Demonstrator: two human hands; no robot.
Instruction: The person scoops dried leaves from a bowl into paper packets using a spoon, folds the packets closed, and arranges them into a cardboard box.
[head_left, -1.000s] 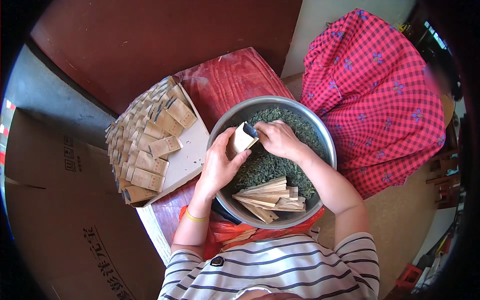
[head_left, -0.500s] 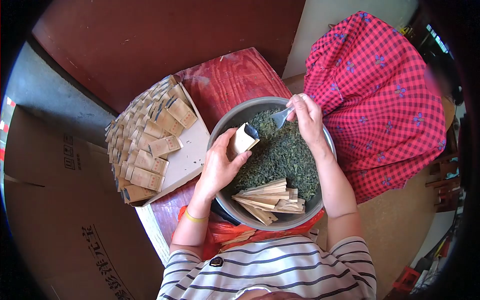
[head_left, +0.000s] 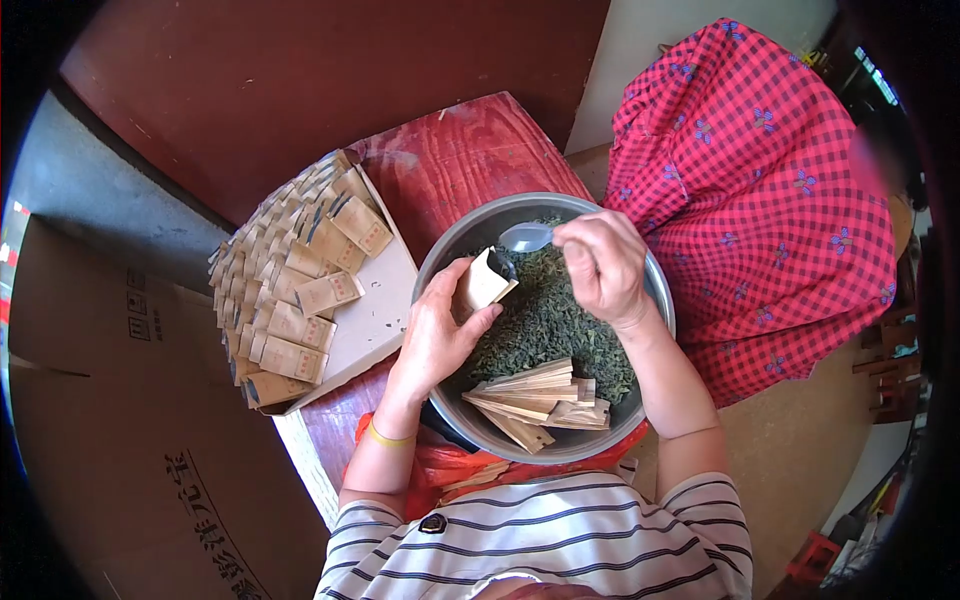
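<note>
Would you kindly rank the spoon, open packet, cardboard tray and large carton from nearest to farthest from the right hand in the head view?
1. Spoon: held in the right hand.
2. Open packet: in the left hand.
3. Cardboard tray: left of the bowl.
4. Large carton: far left.

- Cloth [head_left: 750,230], red checked (with small blue motifs), on the right
- Carton [head_left: 100,430], printed with dark characters, on the left
- Panel [head_left: 330,80], dark red, at the back
</note>
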